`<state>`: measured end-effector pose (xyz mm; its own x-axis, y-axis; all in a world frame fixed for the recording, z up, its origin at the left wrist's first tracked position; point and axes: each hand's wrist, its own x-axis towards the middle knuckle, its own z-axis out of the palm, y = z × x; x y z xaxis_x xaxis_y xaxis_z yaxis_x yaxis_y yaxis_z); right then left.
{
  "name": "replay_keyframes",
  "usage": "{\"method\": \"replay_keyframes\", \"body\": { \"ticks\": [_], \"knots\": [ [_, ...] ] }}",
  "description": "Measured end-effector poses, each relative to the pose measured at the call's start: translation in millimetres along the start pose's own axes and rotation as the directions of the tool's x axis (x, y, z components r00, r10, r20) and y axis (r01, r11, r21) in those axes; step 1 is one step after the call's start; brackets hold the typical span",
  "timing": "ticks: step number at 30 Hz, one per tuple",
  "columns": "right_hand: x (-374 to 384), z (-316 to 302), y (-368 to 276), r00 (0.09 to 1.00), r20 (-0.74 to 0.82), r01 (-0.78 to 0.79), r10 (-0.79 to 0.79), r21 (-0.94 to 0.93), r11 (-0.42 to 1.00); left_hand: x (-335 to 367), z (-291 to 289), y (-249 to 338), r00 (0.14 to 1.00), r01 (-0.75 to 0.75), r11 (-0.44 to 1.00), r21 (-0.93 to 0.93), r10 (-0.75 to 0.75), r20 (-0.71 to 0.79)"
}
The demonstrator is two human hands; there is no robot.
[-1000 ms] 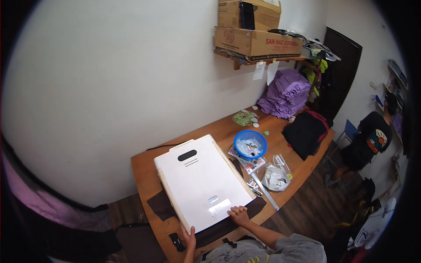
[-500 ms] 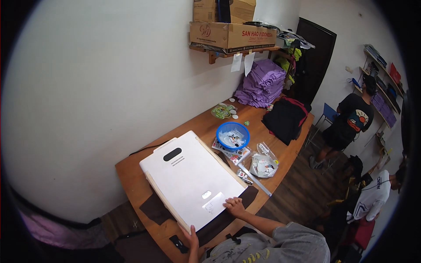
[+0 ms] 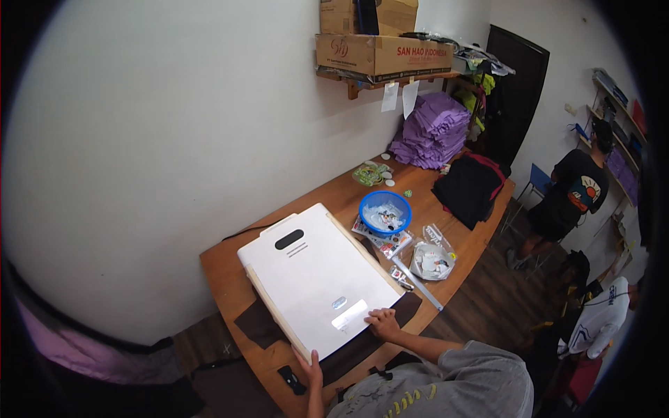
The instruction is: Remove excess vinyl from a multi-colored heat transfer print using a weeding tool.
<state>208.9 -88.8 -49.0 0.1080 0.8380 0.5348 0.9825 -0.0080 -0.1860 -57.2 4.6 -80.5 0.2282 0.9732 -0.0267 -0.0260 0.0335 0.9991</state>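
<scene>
A large white panel-topped case (image 3: 324,272) with beige sides and a black oval slot lies at a slant on the wooden table. A shiny clear label (image 3: 350,315) sits near its close edge. My left hand (image 3: 310,368) grips the near left corner, thumb up against the edge and the other fingers mostly hidden. On the near edge, right of the label, my right hand (image 3: 383,324) is closed with its fingers curled over the white top. Dark brown cloth (image 3: 261,325) shows from under the case on both sides. A small black object (image 3: 291,380) lies beside my left hand.
Right of the case stand a blue basket (image 3: 385,213) of small pieces, a metal ruler (image 3: 418,284) and a plastic bag (image 3: 432,261). Folded black clothing (image 3: 468,184) and stacked purple cloth (image 3: 433,132) lie farther back. A shelf (image 3: 376,86) holds cardboard boxes. Another person (image 3: 575,184) stands at right.
The whole scene has shifted to the right in the picture as my head turned. Both hands keep their places on the case. Glare on the clear label is brighter.
</scene>
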Motion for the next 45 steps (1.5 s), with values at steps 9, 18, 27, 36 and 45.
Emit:
{"method": "replay_keyframes", "body": {
  "ticks": [9,18,27,36,45],
  "knots": [
    [9.3,-44.9,-6.1,0.951,0.282,0.070,-0.130,0.214,0.974,-6.5,-1.6,43.4,0.958,-0.145,0.807,0.572,0.259,-0.123],
    [23.7,-82.7,43.7,0.841,0.389,0.162,-0.376,0.481,0.861,-9.0,50.4,69.5,0.916,0.122,0.309,0.943,0.331,-0.227],
    [16.4,-80.7,51.8,0.807,0.370,0.159,-0.461,0.615,0.772,-14.3,44.7,72.5,0.929,0.254,0.214,0.943,0.219,-0.299],
    [17.0,-80.9,50.8,0.731,0.408,0.285,-0.547,0.546,0.788,-15.2,67.1,71.9,0.838,0.431,0.289,0.855,0.224,-0.498],
    [24.3,-82.3,51.9,0.837,0.253,0.125,-0.484,0.774,0.620,-13.4,57.5,69.3,0.840,0.404,0.302,0.863,0.251,-0.481]
  ]
}}
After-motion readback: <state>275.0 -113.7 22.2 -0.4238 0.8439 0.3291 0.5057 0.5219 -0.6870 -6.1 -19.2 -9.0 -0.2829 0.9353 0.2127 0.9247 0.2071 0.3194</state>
